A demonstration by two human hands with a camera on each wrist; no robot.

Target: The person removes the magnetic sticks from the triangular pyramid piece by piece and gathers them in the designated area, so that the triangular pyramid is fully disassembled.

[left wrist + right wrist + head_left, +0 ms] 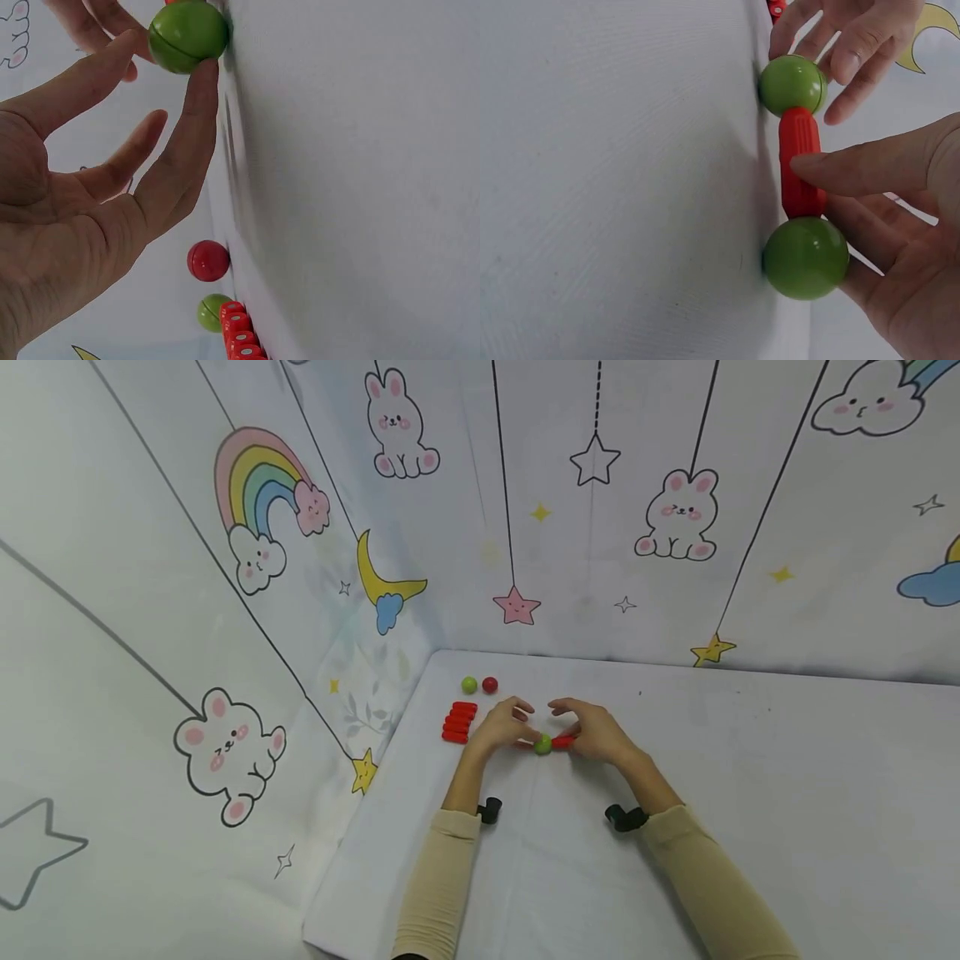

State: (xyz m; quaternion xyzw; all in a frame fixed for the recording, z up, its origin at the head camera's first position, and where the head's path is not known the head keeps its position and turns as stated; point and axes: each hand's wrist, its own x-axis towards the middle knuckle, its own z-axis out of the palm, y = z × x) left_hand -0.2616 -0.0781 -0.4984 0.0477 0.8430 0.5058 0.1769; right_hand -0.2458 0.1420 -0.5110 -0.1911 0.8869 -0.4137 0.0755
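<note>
My right hand [596, 732] pinches a red plastic rod [800, 161], its thumb across the near face and the fingers behind. The rod lies low over the table with a green ball [806, 259] at one end and another green ball [793, 85] at the other. My left hand [506, 724] is beside that second ball, also seen as the green ball [187, 36] in the left wrist view. One left fingertip touches the ball's side, while the other fingers stay spread and apart from it. In the head view, the right hand hides the ball at its end.
On the white table [787, 793], several red rods [459, 722] lie in a stack-like row left of my left hand. Behind them sit a loose green ball [468, 685] and a red ball [490, 685]. A printed cloth wall [555, 560] rises along the back edge.
</note>
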